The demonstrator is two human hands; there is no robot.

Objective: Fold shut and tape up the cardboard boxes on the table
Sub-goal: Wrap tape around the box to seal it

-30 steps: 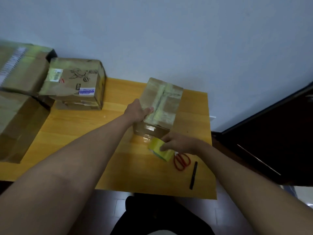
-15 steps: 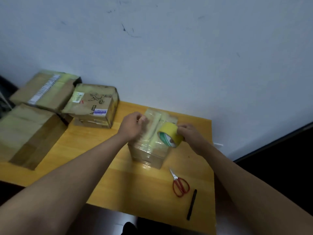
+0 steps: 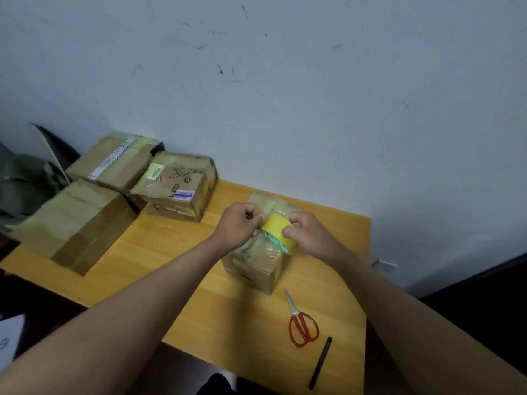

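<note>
- Your right hand [image 3: 309, 235] grips the yellow tape roll [image 3: 278, 230], fingers curled over its outer face, holding it above the top of the small taped box [image 3: 258, 265].
- Your left hand [image 3: 238, 225] is at the roll's left edge, fingertips pinched together there; whether they pinch the tape end is too small to tell.
- The small taped box stands on the bench [image 3: 176, 266] directly under the roll, flaps folded down and covered in glossy tape. What is inside cannot be seen.
- Left of that box, near the wall, sits a printed box [image 3: 179, 186] with labels, closed.
- Further left of the small box, a long brown box [image 3: 74, 223] lies at the bench's left end, closed, and another labelled box [image 3: 114, 161] lies behind it against the wall. Their contents are hidden.
- Just right of and nearer you than the small box, red-handled scissors [image 3: 302, 326] lie flat, and a black pen [image 3: 320, 363] lies beside them at the bench edge.
</note>
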